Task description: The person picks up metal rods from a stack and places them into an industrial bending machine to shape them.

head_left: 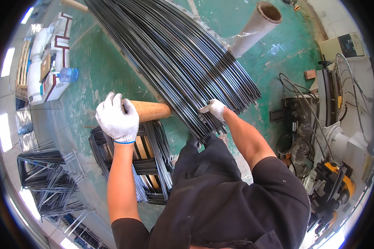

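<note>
Left hand [117, 119] at tan cylinder [153, 111], right hand [215, 109] on dark rods [176, 64]

Left: best steady the cylinder's end without tipping it. Your thumb stands apart from your bent fingers; can't tell if they're clamped. Centre: rods fan away, near ends right in front of you. Right: best work close to the rod ends, not dragging neighbours. Your fingers curl onto the rods, touching; can't tell if any are gripped.
</note>
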`<state>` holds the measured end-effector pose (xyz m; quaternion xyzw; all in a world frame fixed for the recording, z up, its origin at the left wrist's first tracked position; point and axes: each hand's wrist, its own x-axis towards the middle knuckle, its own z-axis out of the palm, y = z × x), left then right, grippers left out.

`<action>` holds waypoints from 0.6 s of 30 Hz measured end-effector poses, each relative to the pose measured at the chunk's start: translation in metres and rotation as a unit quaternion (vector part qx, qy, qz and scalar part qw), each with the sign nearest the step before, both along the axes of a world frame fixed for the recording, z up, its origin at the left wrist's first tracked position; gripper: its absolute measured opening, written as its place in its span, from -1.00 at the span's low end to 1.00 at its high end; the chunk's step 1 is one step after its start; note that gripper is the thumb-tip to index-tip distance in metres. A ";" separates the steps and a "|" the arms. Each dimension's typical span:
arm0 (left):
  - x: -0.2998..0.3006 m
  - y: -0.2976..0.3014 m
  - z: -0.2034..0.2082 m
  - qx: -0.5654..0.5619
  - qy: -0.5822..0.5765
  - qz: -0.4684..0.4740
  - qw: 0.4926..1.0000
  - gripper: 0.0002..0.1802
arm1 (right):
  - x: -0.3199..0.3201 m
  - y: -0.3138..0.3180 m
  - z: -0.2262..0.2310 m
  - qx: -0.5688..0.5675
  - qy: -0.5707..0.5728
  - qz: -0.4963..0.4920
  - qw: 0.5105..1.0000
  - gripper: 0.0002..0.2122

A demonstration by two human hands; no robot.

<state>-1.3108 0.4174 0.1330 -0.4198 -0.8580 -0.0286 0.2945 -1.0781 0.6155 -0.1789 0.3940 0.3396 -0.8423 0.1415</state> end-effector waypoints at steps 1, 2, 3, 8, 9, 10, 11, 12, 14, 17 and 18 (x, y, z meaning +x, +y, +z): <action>0.000 -0.001 0.001 -0.003 -0.005 0.006 1.000 -0.79 | -0.003 -0.001 0.020 0.060 -0.021 -0.006 0.998 -0.72; 0.000 -0.004 0.001 -0.001 -0.007 0.007 1.000 -0.79 | -0.004 -0.001 0.040 0.100 -0.019 0.020 0.995 -0.62; 0.000 -0.004 0.001 0.002 -0.008 0.005 1.000 -0.79 | -0.007 -0.004 0.044 0.190 -0.038 0.044 0.980 -0.54; 0.004 -0.003 0.010 -0.007 -0.023 0.005 1.000 -0.78 | -0.009 -0.008 0.047 0.385 -0.118 0.141 0.905 -0.49; 0.004 -0.004 0.009 -0.013 -0.026 0.009 1.000 -0.75 | -0.008 -0.008 0.042 0.386 -0.090 0.140 0.907 -0.60; 0.004 -0.009 0.008 -0.008 -0.029 0.012 0.999 -0.74 | -0.009 -0.012 0.078 0.248 -0.053 0.078 0.964 -0.73; 0.004 -0.012 0.008 -0.003 -0.032 0.013 0.999 -0.73 | -0.010 -0.016 0.092 0.208 -0.034 0.053 0.976 -0.72; 0.005 -0.012 0.008 0.001 -0.035 0.007 0.999 -0.73 | -0.008 -0.019 0.103 0.166 -0.016 0.022 0.986 -0.68; 0.016 -0.008 0.007 0.046 -0.035 -0.078 0.995 -0.70 | -0.004 -0.023 0.135 0.284 -0.060 0.108 0.951 -0.42; 0.070 -0.004 0.007 0.110 -0.111 -0.232 0.960 -0.63 | 0.035 -0.047 0.173 0.466 -0.140 0.171 0.857 -0.24; 0.088 -0.007 -0.011 0.154 -0.148 -0.289 0.933 -0.60 | 0.058 -0.056 0.177 0.477 -0.147 0.186 0.847 -0.25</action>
